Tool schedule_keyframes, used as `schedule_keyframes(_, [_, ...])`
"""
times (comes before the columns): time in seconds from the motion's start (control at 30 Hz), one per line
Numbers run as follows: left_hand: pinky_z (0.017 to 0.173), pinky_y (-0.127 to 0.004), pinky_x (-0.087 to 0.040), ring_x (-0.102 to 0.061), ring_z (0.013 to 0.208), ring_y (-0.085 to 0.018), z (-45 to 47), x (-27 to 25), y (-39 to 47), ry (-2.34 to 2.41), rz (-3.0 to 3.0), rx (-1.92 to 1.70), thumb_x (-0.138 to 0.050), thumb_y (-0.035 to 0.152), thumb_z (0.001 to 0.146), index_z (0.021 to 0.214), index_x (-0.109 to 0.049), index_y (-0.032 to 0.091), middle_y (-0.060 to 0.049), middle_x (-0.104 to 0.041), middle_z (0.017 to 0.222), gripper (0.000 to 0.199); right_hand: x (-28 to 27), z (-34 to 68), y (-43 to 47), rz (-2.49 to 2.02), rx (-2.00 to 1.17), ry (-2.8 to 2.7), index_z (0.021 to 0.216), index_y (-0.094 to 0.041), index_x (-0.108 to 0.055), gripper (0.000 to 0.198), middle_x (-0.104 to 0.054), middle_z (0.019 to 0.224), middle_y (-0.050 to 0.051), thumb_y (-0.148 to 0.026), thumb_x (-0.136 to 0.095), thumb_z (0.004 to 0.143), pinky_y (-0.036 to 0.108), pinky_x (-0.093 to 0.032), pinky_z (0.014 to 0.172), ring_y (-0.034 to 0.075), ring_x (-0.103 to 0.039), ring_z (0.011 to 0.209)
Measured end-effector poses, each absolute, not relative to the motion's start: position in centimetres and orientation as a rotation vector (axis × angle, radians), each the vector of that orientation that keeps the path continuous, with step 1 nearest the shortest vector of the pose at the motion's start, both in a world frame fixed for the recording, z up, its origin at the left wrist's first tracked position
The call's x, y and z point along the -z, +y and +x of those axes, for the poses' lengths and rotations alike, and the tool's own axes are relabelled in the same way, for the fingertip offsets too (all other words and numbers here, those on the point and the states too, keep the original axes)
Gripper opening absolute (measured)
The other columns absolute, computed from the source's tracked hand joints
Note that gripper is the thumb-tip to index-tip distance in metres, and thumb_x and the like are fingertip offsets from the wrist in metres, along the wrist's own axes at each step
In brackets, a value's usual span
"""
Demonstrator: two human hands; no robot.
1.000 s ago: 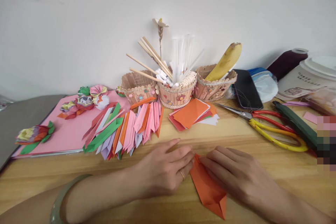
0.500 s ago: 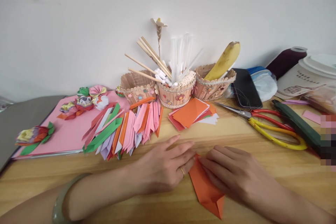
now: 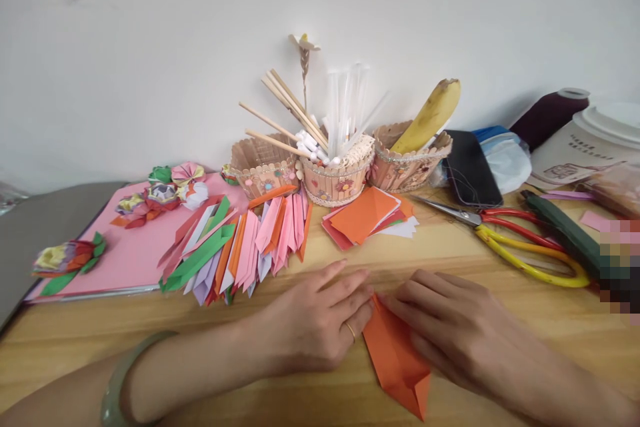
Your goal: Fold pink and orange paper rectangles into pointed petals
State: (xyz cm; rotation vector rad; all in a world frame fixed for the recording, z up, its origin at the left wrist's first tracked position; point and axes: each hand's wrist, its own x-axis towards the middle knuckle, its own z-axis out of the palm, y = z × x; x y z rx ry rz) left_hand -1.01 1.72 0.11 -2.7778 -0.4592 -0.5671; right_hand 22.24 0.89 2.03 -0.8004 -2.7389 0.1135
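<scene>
A folded sheet of orange paper [image 3: 393, 347] lies on the table between my hands, its lower end showing a small folded flap. With its fingertips at the paper's top left corner is my left hand [image 3: 320, 317]; the thumb is hidden beneath, and a ring and a bangle show on this arm. My right hand [image 3: 447, 320] presses curled fingers on the paper's upper right edge, covering part of it. The fingertips of both hands nearly meet at the top point. Beyond them rests a stack of coloured paper sheets [image 3: 365, 213], orange on top.
Folded paper strips [image 3: 240, 247] lie in a row at left, near paper flowers [image 3: 163, 193] on a pink board [image 3: 125, 267]. Decorated baskets [image 3: 340, 183] stand along the wall, one holding a banana [image 3: 427, 117]. Scissors [image 3: 525, 237], a phone [image 3: 473, 167] and a tub [image 3: 580, 147] are at right.
My right hand has shifted slightly upward, with its fingers still on the orange paper. My left hand stays nearly in place. The whole view has drifted a little.
</scene>
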Motion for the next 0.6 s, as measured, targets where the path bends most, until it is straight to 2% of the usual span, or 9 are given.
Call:
schedule_keyframes(0.2, [0.099,-0.042,-0.041,-0.057,0.109,-0.025,-0.8,-0.2,1.4,-0.483,-2.745,0.578,-0.034,0.010,0.094,0.105,-0.064,0.007,-0.009,-0.067,0.109,0.032,-2.7,23.0,1.0,-0.745,-0.118,-2.765,0.079,-0.016,-0.060,0.025,-0.055,0.069,0.004,-0.012,-0.038,0.091,0.032,-0.034,0.056,0.018,-0.045,0.064])
schedule_keyframes(0.3, [0.095,-0.043,-0.044,-0.061,0.103,-0.026,-1.0,-0.2,1.0,-0.566,-2.628,0.586,-0.036,0.007,0.091,0.099,-0.065,0.004,-0.014,-0.069,0.102,0.031,-3.1,23.5,1.2,-0.785,-0.076,-2.715,0.070,-0.018,-0.056,0.025,-0.053,0.066,0.004,-0.010,-0.040,0.088,0.031,-0.033,0.056,0.018,-0.045,0.062])
schedule_keyframes(0.5, [0.086,-0.046,-0.049,-0.066,0.091,-0.029,-1.3,0.0,-0.1,-0.780,-2.407,0.604,-0.041,0.002,0.085,0.090,-0.065,0.002,-0.018,-0.071,0.089,0.024,-3.7,23.5,1.5,-0.887,-0.099,-2.680,0.094,-0.017,-0.057,0.016,-0.059,0.083,0.007,-0.015,-0.042,0.088,0.032,-0.040,0.061,0.019,-0.053,0.073])
schedule_keyframes(0.6, [0.086,-0.047,-0.048,-0.066,0.086,-0.028,-1.3,0.0,-0.6,-0.815,-2.361,0.629,-0.047,0.002,0.083,0.087,-0.065,0.004,-0.015,-0.071,0.084,0.018,-3.3,23.0,1.5,-0.872,-0.189,-2.676,0.095,-0.018,-0.055,0.012,-0.059,0.081,0.005,-0.016,-0.045,0.089,0.031,-0.042,0.061,0.018,-0.054,0.072])
